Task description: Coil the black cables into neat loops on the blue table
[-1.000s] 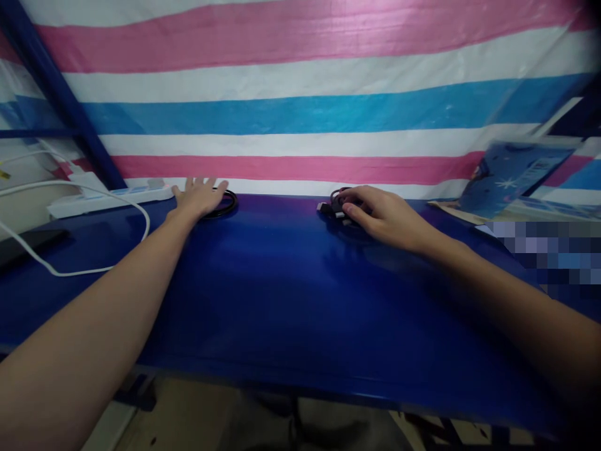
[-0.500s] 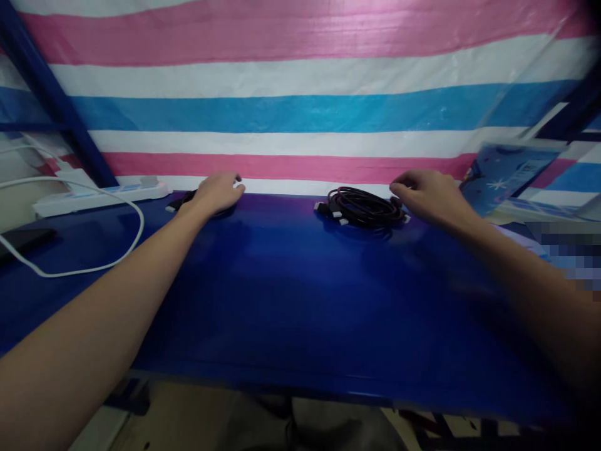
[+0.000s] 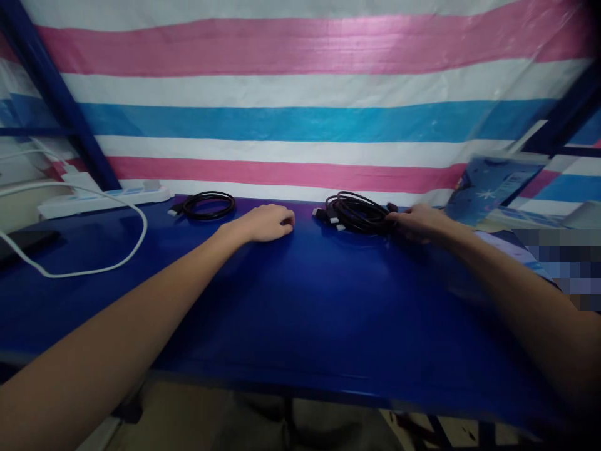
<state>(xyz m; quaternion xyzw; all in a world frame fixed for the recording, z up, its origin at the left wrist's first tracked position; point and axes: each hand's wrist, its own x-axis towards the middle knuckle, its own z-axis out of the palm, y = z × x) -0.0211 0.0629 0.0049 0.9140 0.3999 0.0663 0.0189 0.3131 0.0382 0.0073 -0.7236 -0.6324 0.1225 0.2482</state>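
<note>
Desk (image 3: 300, 300) stretching from hands to front edge (image 3: 300, 385), lower frame. Left hand (image 3: 271, 223), half-open, shifting off coiled cable (image 3: 188, 208) lying left of centre; right hand (image 3: 417, 223) meeting cable pile (image 3: 359, 216), right of centre, grip unclear.

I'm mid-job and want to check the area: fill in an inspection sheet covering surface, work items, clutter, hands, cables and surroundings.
Surface: glossy blue tabletop, reflecting light.
Work items: larger black cable bundle right of centre; smaller black coil left of centre.
Clutter: dark flat object at far left; papers at right, partly pixelated.
Hands: left hand between bundle and coil, loosely curled, nothing visibly held; right hand at the bundle's right edge, grip unclear.
Cables: white cable looping in front of the power strip.
Surroundings: striped sheet behind; blue frame at left.
</note>
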